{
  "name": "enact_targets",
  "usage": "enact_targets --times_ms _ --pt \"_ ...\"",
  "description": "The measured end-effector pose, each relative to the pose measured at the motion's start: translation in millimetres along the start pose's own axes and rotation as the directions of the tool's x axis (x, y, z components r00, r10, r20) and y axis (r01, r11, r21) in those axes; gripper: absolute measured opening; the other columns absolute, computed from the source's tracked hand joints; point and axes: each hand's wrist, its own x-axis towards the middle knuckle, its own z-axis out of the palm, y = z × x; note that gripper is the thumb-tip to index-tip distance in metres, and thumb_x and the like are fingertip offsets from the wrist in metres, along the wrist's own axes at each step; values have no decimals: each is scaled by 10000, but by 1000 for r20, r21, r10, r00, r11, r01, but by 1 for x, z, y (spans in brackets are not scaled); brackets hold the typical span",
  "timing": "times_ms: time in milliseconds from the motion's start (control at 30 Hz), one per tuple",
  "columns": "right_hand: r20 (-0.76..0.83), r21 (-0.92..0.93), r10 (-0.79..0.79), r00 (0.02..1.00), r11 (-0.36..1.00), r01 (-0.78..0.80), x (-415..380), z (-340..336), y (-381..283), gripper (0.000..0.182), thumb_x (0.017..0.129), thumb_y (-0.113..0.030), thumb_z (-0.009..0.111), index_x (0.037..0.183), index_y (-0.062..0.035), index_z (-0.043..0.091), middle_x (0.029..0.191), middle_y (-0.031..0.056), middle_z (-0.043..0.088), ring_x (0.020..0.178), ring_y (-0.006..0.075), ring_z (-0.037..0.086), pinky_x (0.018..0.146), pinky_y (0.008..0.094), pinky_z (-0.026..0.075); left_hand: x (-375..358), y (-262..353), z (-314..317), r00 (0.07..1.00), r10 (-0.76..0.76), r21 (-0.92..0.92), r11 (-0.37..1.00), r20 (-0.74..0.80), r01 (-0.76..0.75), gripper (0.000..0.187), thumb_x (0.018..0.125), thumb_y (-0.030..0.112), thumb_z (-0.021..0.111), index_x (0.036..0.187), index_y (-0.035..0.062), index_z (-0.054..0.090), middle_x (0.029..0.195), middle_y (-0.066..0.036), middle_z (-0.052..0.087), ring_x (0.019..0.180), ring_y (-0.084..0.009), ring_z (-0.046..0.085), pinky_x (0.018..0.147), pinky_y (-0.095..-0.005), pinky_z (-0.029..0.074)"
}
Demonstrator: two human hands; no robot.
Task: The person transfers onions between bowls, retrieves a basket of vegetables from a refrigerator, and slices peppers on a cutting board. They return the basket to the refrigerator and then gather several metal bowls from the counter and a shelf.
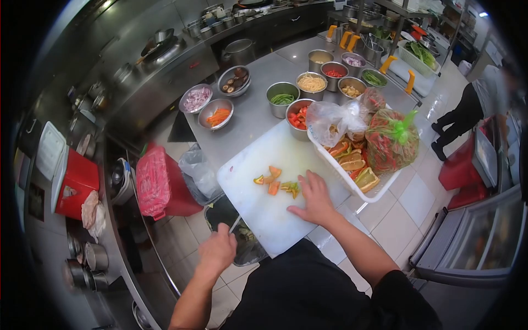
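Observation:
On the white cutting board [258, 203] lie several pieces of orange bell pepper [273, 179] and some yellow-green pepper pieces [290, 188]. My right hand [314, 201] is spread over the board, its fingers apart, just right of the yellow-green pieces. At the board's near left edge, my left hand [218, 248] is closed around a knife [235, 224]; only a thin shiny strip of it shows. Under that edge stands a dark-lined bin [253, 254] with scraps inside.
Right of the board, a white basket [367, 196] holds cut peppers and a tied bag [391, 140]. Steel pots of chopped vegetables [282, 99] and bowls [218, 114] stand behind. A red lidded bin [165, 181] is at left. Another person [467, 107] stands at far right.

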Motion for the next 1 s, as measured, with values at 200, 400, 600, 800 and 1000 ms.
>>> enact_targets --times_ms 200,400,600,800,1000 --pt "-9 -11 -143 990 990 143 45 47 -23 964 790 -540 767 1459 32 375 1487 321 342 1364 500 351 1158 530 306 41 -9 21 990 126 70 990 -68 -121 256 993 317 520 1069 72 525 859 -245 683 815 -446 679 724 -561 521" --pt "-115 80 -44 992 995 53 49 60 -34 853 812 -491 759 1399 39 442 1424 294 414 1312 466 408 1121 526 341 42 -23 27 961 10 -502 854 276 135 307 984 306 526 1171 70 591 840 -265 685 846 -471 669 784 -513 529" --pt "-305 143 275 912 960 -242 55 64 -36 448 853 -313 700 1176 -17 604 1164 172 566 1092 368 535 969 514 399 44 -53 28 978 210 -278 939 -5 -203 249 978 292 549 1089 70 577 839 -254 683 856 -480 653 771 -567 504" --pt "-211 247 232 950 953 -178 69 74 -33 233 847 -143 710 1034 -7 685 1021 170 646 950 339 635 855 429 511 40 -68 16 974 209 -302 938 93 -172 277 989 306 532 1120 65 572 858 -246 691 878 -476 656 798 -536 509" --pt "-31 338 317 948 896 -288 86 59 -40 170 851 -115 680 960 14 700 989 218 646 907 371 644 838 434 521 26 -77 6 947 117 -481 876 301 45 266 1018 276 521 1153 52 569 735 -123 678 608 -202 682 626 -369 544"
